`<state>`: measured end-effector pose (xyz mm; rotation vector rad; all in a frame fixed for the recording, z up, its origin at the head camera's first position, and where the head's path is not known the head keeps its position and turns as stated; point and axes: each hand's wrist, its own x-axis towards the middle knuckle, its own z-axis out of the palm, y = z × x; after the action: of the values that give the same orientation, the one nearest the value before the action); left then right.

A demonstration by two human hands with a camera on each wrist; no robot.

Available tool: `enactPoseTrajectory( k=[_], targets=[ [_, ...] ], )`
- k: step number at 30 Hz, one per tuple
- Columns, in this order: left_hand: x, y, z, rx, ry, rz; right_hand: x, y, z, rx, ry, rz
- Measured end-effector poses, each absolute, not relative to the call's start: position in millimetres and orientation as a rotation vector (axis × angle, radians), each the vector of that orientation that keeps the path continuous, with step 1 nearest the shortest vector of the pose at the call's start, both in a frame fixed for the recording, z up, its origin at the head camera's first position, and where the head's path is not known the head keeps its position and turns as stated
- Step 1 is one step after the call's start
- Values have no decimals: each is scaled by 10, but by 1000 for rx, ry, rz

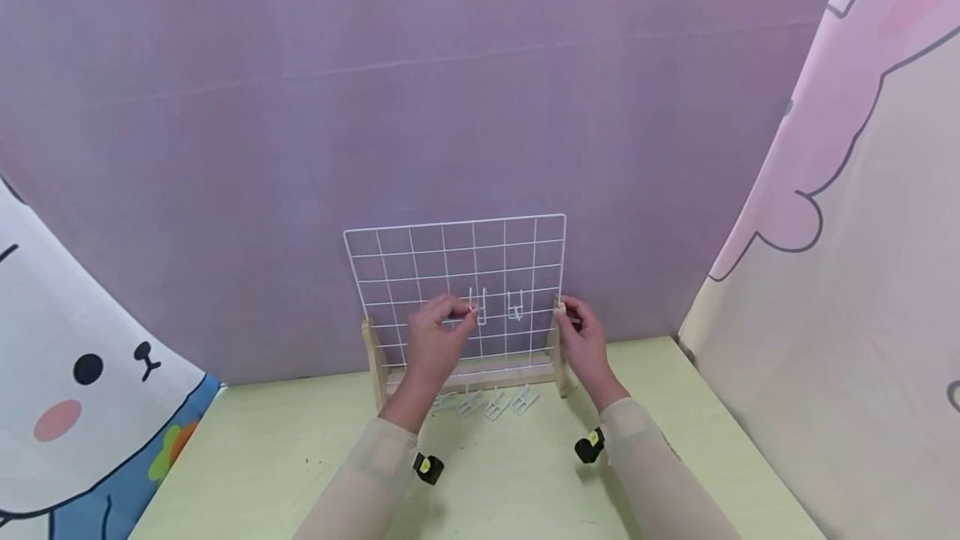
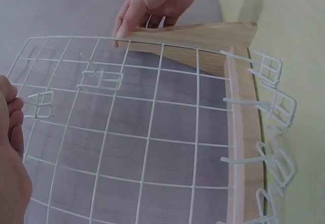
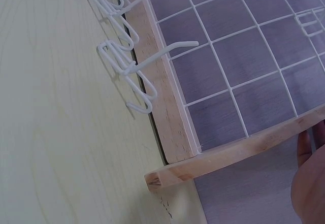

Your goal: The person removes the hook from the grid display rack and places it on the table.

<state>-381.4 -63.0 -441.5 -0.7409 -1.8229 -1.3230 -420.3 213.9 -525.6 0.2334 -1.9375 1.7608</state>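
A white wire grid point(image 2: 151, 99) stands upright in a wooden stand point(image 3: 228, 155). My left hand point(image 1: 441, 336) is in front of the grid's middle, thumb and fingertips pinching a white wire hook point(image 1: 482, 319) against the wires. To its right a second white hook point(image 1: 515, 307) hangs on the grid. At the stand's right upright is my right hand point(image 1: 583, 340), thumb in front and fingers behind, gripping the wood near its top. In the left wrist view the left hand point(image 2: 12, 168) shows only partly, at the left edge.
Several more white wire hooks point(image 1: 495, 403) lie in a row along the front of the stand's wooden base, their prongs leaning over it. The pale table point(image 1: 262, 440) meets a purple cloth point(image 1: 450, 107) close behind the grid. Printed cloths hang at both sides.
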Motion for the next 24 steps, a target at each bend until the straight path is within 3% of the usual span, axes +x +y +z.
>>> enactPoseTrajectory(
  k=[24],
  targets=[
    [-3777,-555,-4680,-729,-1906,-1389,-4213,2137,-5273,239,-1928,1759]
  ],
)
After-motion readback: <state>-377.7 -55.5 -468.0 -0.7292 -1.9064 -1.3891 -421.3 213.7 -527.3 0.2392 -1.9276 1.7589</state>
